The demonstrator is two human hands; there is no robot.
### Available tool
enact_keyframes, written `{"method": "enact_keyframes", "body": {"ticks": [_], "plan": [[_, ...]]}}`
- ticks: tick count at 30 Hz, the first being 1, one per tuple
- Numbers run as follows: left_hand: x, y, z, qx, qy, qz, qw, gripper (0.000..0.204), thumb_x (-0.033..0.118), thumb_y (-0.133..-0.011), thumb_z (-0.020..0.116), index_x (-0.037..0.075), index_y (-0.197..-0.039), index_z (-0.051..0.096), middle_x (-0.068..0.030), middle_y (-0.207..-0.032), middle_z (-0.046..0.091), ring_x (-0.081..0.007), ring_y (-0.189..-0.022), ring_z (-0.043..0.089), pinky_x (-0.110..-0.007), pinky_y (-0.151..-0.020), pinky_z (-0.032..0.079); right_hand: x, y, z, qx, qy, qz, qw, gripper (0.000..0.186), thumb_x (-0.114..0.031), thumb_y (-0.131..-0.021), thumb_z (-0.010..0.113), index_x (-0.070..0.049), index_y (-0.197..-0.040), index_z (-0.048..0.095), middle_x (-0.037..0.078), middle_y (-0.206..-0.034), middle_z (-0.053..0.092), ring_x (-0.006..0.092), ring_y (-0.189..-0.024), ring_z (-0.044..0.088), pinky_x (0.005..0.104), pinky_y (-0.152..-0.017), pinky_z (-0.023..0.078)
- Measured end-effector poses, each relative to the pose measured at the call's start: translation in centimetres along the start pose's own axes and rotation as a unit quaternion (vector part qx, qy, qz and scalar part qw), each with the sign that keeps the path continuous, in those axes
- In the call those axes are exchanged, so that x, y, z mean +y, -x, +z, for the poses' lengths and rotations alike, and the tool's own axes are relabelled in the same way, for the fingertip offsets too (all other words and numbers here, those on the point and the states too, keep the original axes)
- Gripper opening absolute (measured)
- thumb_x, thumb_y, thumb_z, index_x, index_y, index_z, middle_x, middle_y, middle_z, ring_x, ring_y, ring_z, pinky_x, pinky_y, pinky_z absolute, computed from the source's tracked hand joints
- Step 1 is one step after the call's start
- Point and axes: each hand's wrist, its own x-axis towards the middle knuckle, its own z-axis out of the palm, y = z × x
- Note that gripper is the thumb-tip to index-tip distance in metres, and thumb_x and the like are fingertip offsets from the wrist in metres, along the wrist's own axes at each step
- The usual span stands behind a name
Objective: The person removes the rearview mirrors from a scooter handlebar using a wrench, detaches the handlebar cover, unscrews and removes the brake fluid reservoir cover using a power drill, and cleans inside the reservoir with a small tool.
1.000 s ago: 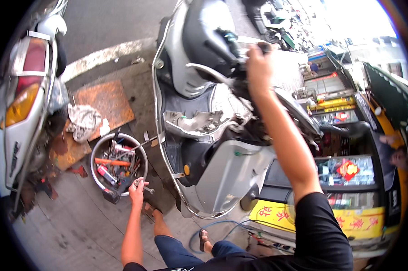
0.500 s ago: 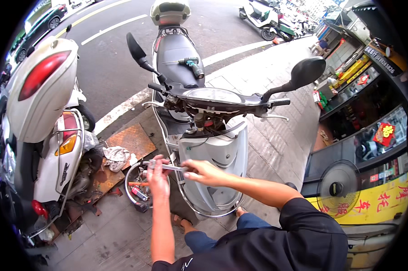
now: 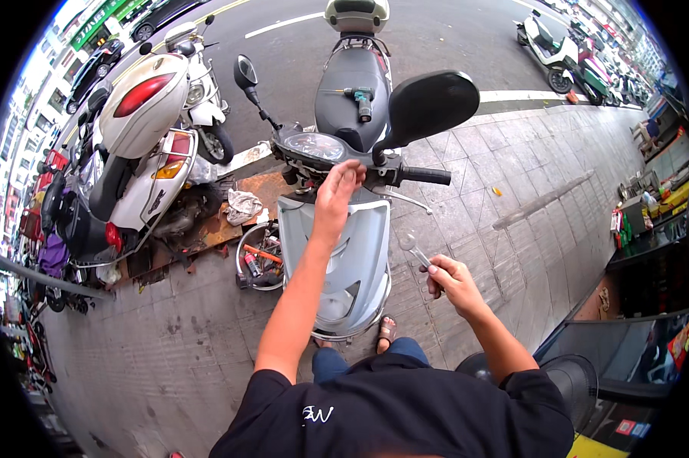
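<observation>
In my right hand is a silver wrench, its jaw end pointing up and left, held out to the right of a grey-white scooter's front panel. My left hand is raised in front of the handlebar, just below the round instrument cluster. Its fingers are stretched out close together, and I see nothing in them. Whether they touch the scooter I cannot tell. Past that hand are the black right grip and the brake lever. A teal-and-black cordless drill lies on the black seat.
Left of the scooter, a round tub holds tools, one with an orange handle. A rag lies on a rusty plate. Another white scooter is parked at left. A large black mirror sticks up at right.
My hands have parted. The right one has swung to the right with the wrench, while the left has let go of it and risen to the handlebar. The view has shifted too.
</observation>
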Motion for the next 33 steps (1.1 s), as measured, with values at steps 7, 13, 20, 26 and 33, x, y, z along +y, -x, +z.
{"method": "enact_keyframes", "body": {"ticks": [7, 13, 20, 26, 33], "plan": [[-4.0, -7.7, 2.0, -0.002, 0.065, -0.069, 0.996, 0.051, 0.052, -0.098, 0.044, 0.006, -0.11, 0.061, -0.0022, -0.088, 0.063, -0.0113, -0.082, 0.059, -0.025, -0.079, 0.044, 0.5, 4.6, -3.6, 0.059, -0.05, -0.016, 0.997, 0.016, -0.014, -0.095, 0.053, 0.0, -0.099, 0.061, -0.002, -0.06, 0.048, 0.0053, -0.051, 0.043, 0.0225, -0.047, 0.036], [-4.0, -9.8, 2.9, 0.021, 0.077, -0.028, 0.996, 0.026, 0.025, -0.093, 0.048, 0.006, -0.08, 0.059, -0.0037, -0.063, 0.054, -0.0125, -0.054, 0.051, -0.027, -0.056, 0.042, 1.5, 6.7, -5.8, 0.101, -0.028, 0.006, 0.994, 0.015, -0.014, -0.094, 0.054, -0.001, -0.1, 0.06, -0.001, -0.06, 0.049, 0.0059, -0.051, 0.044, 0.023, -0.046, 0.036], [-4.2, -10.8, 1.9, -0.051, 0.057, -0.052, 0.996, 0.027, 0.02, -0.094, 0.044, 0.006, -0.074, 0.057, -0.0041, -0.053, 0.05, -0.0136, -0.046, 0.048, -0.03, -0.056, 0.046, -0.6, 2.5, -7.4, 0.097, 0.083, -0.052, 0.99, 0.017, -0.016, -0.091, 0.057, 0.0, -0.095, 0.062, -0.001, -0.064, 0.054, 0.0054, -0.055, 0.047, 0.0217, -0.049, 0.037], [-4.2, -11.3, 0.6, -0.164, 0.065, -0.122, 0.977, 0.025, 0.015, -0.093, 0.043, -0.002, -0.105, 0.057, -0.0004, -0.054, 0.044, -0.0138, -0.053, 0.048, -0.035, -0.077, 0.048, -6.2, -1.0, -4.4, 0.081, 0.144, -0.081, 0.983, 0.023, -0.02, -0.091, 0.059, -0.002, -0.105, 0.062, -0.005, -0.062, 0.048, 0.0036, -0.055, 0.043, 0.022, -0.048, 0.034], [-4.3, -11.1, 0.2, -0.185, 0.108, -0.149, 0.965, 0.022, 0.02, -0.096, 0.044, 0.007, -0.08, 0.051, -0.002, -0.053, 0.046, -0.0154, -0.052, 0.049, -0.035, -0.072, 0.049, -4.3, -3.6, -2.2, 0.083, 0.157, -0.119, 0.977, 0.024, -0.021, -0.089, 0.066, -0.003, -0.105, 0.063, -0.004, -0.06, 0.048, 0.0043, -0.054, 0.044, 0.0232, -0.049, 0.033]]}}
